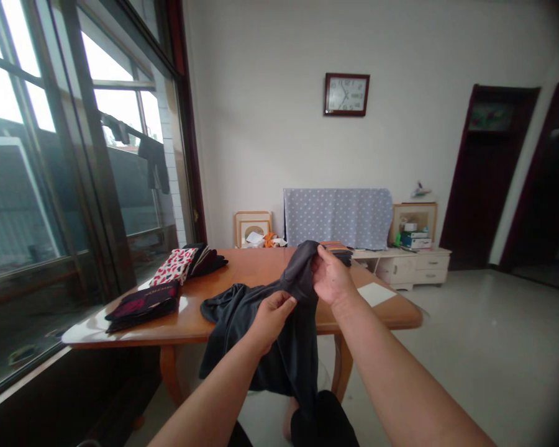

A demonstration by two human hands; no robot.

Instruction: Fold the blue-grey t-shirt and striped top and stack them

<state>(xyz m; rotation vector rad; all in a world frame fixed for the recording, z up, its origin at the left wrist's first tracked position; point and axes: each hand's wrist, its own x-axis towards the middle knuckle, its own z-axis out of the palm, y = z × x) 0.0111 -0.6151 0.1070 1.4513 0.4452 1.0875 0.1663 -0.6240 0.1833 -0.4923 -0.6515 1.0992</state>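
Note:
A dark grey garment point(270, 338) of soft cloth lies partly on the wooden table point(256, 261) and hangs over its front edge; its exact kind does not show. My left hand point(272, 316) pinches the cloth between thumb and fingers. Slightly higher and to the right, my right hand point(333, 276) grips another part, holding it raised above the tabletop. The lower end of the garment hangs down near my knees.
Folded dark clothes point(144, 304) and a folded red-and-white patterned cloth point(173, 267) lie at the table's left. A striped folded stack point(338, 251) sits behind my right hand, a white sheet point(376, 294) at the right. Windows point(121, 155) stand left, a white cabinet point(428, 267) beyond.

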